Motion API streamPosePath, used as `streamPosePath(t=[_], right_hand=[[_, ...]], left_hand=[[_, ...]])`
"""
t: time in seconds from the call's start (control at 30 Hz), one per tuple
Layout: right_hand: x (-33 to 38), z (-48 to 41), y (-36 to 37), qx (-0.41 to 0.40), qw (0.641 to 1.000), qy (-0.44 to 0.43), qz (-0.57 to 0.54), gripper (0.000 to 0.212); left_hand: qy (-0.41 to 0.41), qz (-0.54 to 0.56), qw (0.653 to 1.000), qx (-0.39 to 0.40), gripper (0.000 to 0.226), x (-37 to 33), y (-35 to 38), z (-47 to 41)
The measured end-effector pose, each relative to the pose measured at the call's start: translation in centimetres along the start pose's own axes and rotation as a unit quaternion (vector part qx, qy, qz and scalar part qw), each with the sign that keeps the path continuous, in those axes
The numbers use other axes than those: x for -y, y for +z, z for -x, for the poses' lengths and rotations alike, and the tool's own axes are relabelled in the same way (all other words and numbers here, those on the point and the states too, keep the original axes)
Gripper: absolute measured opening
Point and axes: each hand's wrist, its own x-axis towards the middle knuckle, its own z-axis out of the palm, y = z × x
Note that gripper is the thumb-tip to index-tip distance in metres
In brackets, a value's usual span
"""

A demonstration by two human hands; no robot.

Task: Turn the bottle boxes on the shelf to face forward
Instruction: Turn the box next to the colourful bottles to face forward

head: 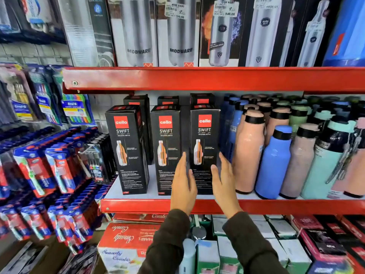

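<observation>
Evidently the three black bottle boxes stand upright along the front edge of the red shelf (138,205), logos facing out: the left box (127,149), the middle box (166,149) and the right box (204,143), with more boxes behind them. Both hands are open-palmed, flanking the lower part of the right box: the left hand (183,184) at its left side, the right hand (224,184) at its right; whether either touches the card cannot be told, and neither is closed on it. Each box looks like stiff, smooth printed cardboard, tall, narrow and square-cornered, probably moderately heavy if a steel bottle is inside and liable to tip. Pressing low on opposite side faces should turn it safely. Rounded matte bottles (273,163) crowd just beside it on the right.
</observation>
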Motion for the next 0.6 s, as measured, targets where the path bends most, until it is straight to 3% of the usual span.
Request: streamPosePath(t=[0.17, 0.3, 0.5, 0.6], right_hand=[[-1.4, -0.3, 0.8, 0.033, 0.998, 0.045, -0.037, 0.045], [-1.5, -0.5, 0.5, 0.018, 0.995, 0.076, -0.063, 0.044], [-1.8, -0.8, -0.2, 0.021, 0.994, 0.079, -0.073, 0.045], [-2.1, -1.4, -0.9, 0.034, 0.995, 0.068, -0.065, 0.056]], left_hand=[[-0.121, 0.075, 0.989, 0.048, 0.05, 0.2, 1.6, -0.5], [-0.17, 0.069, 0.983, 0.01, 0.041, 0.4, 1.9, -1.3], [-0.192, 0.087, 0.977, -0.029, 0.036, 0.9, 2.1, -1.8], [-0.185, 0.136, 0.973, -0.016, 0.036, 0.5, 1.8, -2.1]])
